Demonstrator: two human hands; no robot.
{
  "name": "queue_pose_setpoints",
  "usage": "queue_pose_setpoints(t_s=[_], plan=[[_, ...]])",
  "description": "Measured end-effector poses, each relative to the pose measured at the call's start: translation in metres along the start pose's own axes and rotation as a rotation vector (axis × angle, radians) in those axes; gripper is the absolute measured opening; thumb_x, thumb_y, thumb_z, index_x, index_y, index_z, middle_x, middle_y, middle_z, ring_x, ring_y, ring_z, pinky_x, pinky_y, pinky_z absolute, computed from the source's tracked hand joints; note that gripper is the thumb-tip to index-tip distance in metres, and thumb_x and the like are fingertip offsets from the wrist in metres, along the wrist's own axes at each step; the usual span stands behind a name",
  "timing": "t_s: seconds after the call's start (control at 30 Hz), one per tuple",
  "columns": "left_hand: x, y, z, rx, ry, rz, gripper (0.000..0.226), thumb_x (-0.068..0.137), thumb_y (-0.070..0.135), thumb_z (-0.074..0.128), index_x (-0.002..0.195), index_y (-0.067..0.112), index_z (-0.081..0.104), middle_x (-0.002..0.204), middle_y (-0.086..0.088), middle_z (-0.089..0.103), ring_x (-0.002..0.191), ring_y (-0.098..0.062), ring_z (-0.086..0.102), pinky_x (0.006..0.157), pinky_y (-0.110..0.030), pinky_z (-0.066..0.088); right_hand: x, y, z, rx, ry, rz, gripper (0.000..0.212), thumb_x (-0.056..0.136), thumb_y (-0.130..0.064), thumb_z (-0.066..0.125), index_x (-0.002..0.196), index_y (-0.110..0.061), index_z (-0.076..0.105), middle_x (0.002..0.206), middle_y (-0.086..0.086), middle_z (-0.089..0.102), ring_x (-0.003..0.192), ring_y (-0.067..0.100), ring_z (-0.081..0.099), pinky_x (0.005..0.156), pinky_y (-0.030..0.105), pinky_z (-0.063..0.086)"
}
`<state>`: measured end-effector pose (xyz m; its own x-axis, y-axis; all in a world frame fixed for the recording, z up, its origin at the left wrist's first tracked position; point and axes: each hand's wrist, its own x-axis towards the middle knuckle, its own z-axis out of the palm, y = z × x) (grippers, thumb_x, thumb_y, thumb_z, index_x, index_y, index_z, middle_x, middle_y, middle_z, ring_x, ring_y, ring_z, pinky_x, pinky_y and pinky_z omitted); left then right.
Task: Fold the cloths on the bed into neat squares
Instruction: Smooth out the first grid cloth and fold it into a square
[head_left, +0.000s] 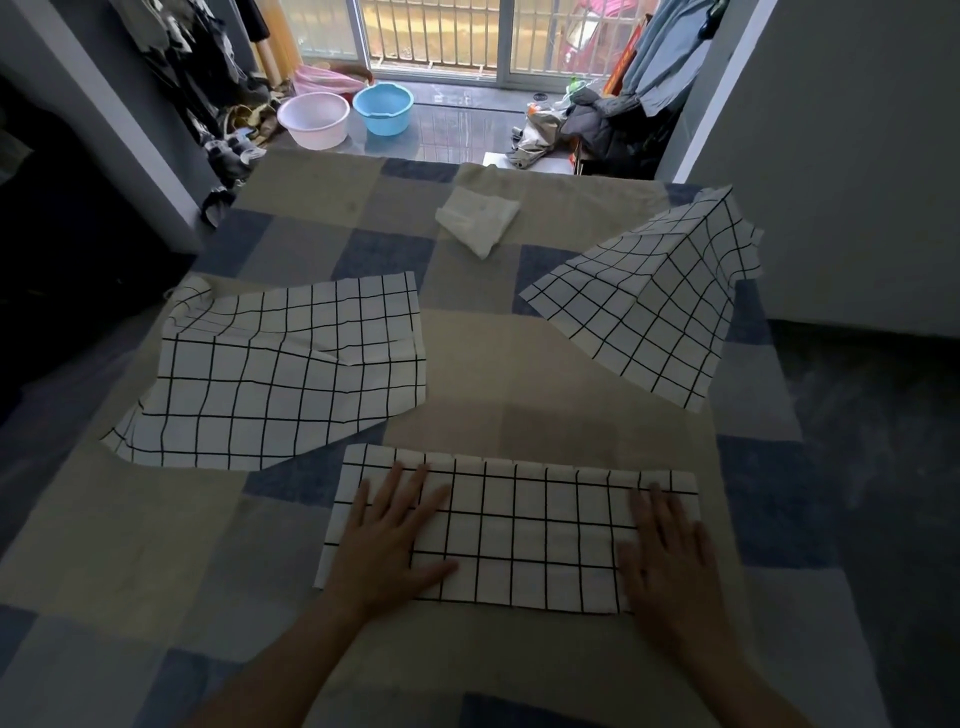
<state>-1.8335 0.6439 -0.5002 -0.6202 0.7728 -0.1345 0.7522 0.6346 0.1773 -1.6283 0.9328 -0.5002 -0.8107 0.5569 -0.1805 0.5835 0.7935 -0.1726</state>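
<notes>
A white cloth with a black grid (524, 530), folded into a long rectangle, lies on the bed in front of me. My left hand (395, 535) presses flat on its left end with fingers spread. My right hand (670, 561) lies flat on its right end. A second grid cloth (280, 374) is spread loosely to the left, rumpled at its far corner. A third grid cloth (654, 306) lies at the right, its far part lifted against the bed's edge. A small white folded cloth (478, 218) sits near the far edge.
The bed (488, 364) has a blue, grey and beige checked cover. Beyond its far edge stand a pink basin (313, 119) and a blue basin (383, 108) on the floor. Clothes are piled at the far right (582, 124). Walls close in on both sides.
</notes>
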Motion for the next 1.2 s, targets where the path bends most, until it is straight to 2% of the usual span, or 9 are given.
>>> queue_pose_setpoints(t_s=[0.13,0.4,0.47,0.57,0.63,0.67,0.77,0.93,1.2], plan=[[0.000,-0.003,0.001,-0.003,0.015,0.001,0.086,0.081,0.082,0.035,0.152,0.035,0.021,0.162,0.000,0.013,0.149,-0.027,0.007,0.114,-0.057,0.013,-0.001,0.008,-0.002,-0.012,0.001,0.000,0.064,0.094,-0.052,0.016,0.153,-0.029,0.013,0.161,-0.005,0.009,0.148,0.015,0.009,0.116,0.043,0.009],[0.000,-0.003,0.005,0.027,0.049,0.017,0.087,0.081,0.080,0.036,0.153,0.034,0.019,0.163,0.000,0.007,0.149,-0.027,0.004,0.114,-0.059,0.014,0.002,0.013,-0.003,0.009,-0.044,-0.035,0.068,0.091,-0.058,0.016,0.152,-0.034,0.001,0.158,-0.015,-0.008,0.147,0.010,-0.006,0.118,0.041,0.001],[0.001,-0.004,0.005,0.030,0.043,0.019,0.088,0.080,0.080,0.037,0.153,0.033,0.019,0.163,0.000,0.006,0.149,-0.027,0.004,0.114,-0.059,0.014,0.008,0.013,-0.014,0.141,-0.062,-0.053,0.066,0.090,-0.056,0.017,0.151,-0.032,0.009,0.155,-0.017,0.000,0.146,0.008,0.001,0.118,0.036,0.002],[0.002,-0.005,0.005,-0.003,0.025,0.013,0.089,0.078,0.080,0.039,0.152,0.033,0.022,0.162,0.001,0.006,0.149,-0.027,0.004,0.114,-0.059,0.012,-0.002,0.015,-0.043,0.582,0.101,0.174,0.054,0.093,-0.040,0.033,0.139,-0.014,0.045,0.139,-0.003,0.040,0.129,0.015,0.036,0.107,0.031,0.026],[0.001,-0.005,0.003,-0.006,0.004,0.007,0.089,0.077,0.081,0.037,0.152,0.034,0.023,0.162,0.001,0.007,0.149,-0.027,0.004,0.115,-0.058,0.010,-0.023,0.021,-0.052,0.582,0.297,0.414,0.029,0.095,-0.029,0.046,0.112,-0.009,0.057,0.112,0.004,0.054,0.105,0.022,0.050,0.089,0.035,0.041],[0.001,-0.004,0.002,-0.003,0.002,0.006,0.089,0.077,0.081,0.035,0.152,0.034,0.023,0.162,0.001,0.007,0.149,-0.027,0.004,0.115,-0.058,0.009,-0.035,0.024,-0.053,0.557,0.307,0.526,0.018,0.094,-0.025,0.051,0.100,-0.010,0.056,0.101,0.005,0.056,0.093,0.025,0.054,0.079,0.036,0.044],[-0.001,-0.005,0.003,-0.008,0.004,0.001,0.086,0.079,0.080,0.033,0.152,0.035,0.022,0.162,0.001,0.007,0.149,-0.026,0.001,0.116,-0.057,0.007,-0.065,0.021,-0.046,0.542,0.104,0.634,0.012,0.093,-0.023,0.056,0.086,-0.013,0.055,0.082,0.006,0.060,0.074,0.018,0.056,0.064,0.031,0.043],[-0.002,-0.008,0.002,-0.015,-0.055,-0.008,0.087,0.079,0.084,0.023,0.152,0.037,0.015,0.163,0.002,0.003,0.149,-0.024,-0.006,0.116,-0.056,0.002,-0.075,0.017,-0.047,0.659,-0.078,0.752,0.018,0.090,-0.021,0.056,0.073,-0.015,0.054,0.070,0.004,0.053,0.070,0.020,0.050,0.066,0.032,0.041],[0.007,-0.010,-0.005,-0.046,-0.177,-0.011,0.111,0.059,0.100,0.001,0.151,0.037,-0.006,0.156,0.004,-0.027,0.142,-0.021,-0.030,0.113,-0.055,-0.016,-0.075,-0.001,-0.061,1.012,-0.017,0.810,0.011,0.088,-0.020,0.065,0.081,-0.011,0.062,0.076,0.010,0.058,0.069,0.023,0.052,0.058,0.030,0.042]])
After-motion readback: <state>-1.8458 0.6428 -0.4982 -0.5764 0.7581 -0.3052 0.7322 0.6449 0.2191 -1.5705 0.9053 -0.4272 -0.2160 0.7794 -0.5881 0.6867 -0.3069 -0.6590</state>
